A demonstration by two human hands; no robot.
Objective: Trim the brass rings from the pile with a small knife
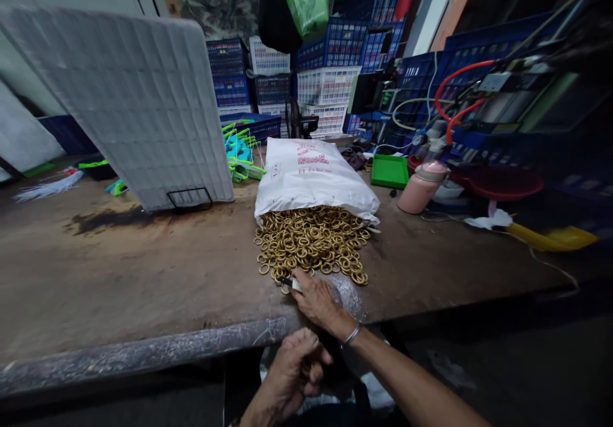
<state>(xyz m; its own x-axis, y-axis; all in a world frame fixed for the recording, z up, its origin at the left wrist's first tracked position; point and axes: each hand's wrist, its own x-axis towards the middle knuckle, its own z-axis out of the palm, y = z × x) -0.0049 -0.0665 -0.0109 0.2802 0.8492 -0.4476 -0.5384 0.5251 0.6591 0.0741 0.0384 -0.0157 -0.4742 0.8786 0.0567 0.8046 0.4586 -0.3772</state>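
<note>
A heap of gold-coloured rings [306, 242] spills from the mouth of a white sack [311, 172] onto the worktable. At the heap's near edge, my right hand [316, 299] grips a small pale tool with a dark end [290, 283]; its exact kind is unclear. That wrist wears a metal bangle [352, 336]. My left hand [294, 373] is held below the table's front edge, fingers curled in. Whatever lies inside those fingers is hidden. A pale bag [378, 389] shows partly beneath my hands.
The brown worktable [143, 274] has a rounded front edge. A quilted grey panel [129, 101] stands at left. To the right are a green tray [389, 171], a pink bottle [422, 187] and a machine with red hoses [507, 89]. Stacked crates [328, 85] fill the back.
</note>
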